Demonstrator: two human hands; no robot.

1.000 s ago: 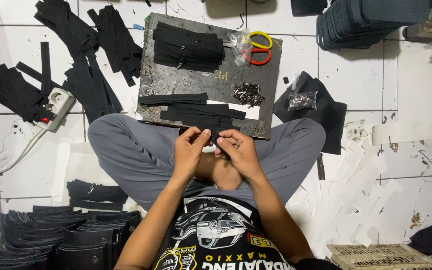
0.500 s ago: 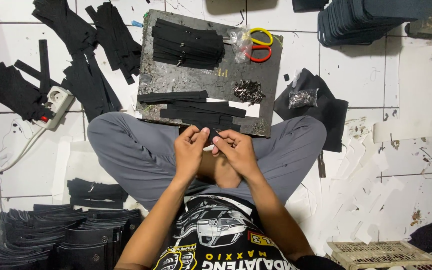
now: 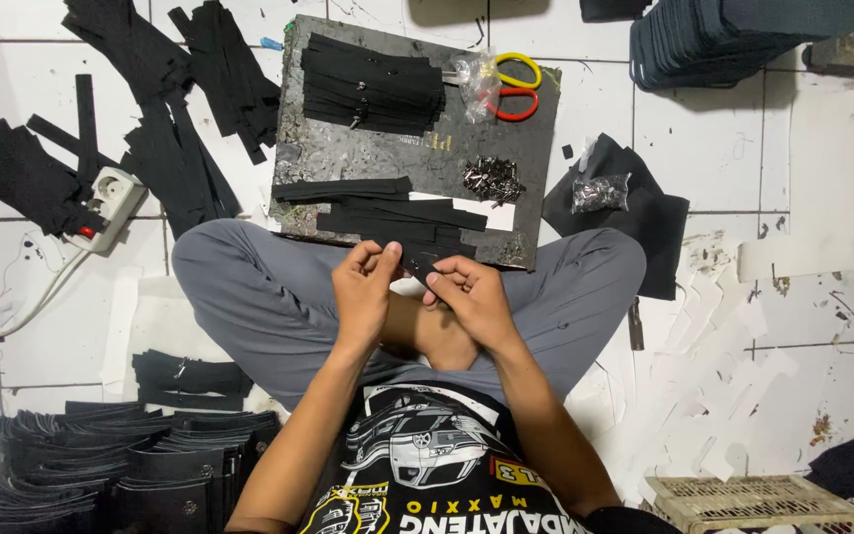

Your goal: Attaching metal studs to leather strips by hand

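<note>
Both pinching one black strip (image 3: 417,263) — left hand (image 3: 366,295) & right hand (image 3: 471,302) — near edge of dark work board (image 3: 397,163); keep strip flat, ends aligned, grip close to fingertips.

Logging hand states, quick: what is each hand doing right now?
Left hand: closed, pinching the black strip.
Right hand: closed, pinching the same black strip.
</note>
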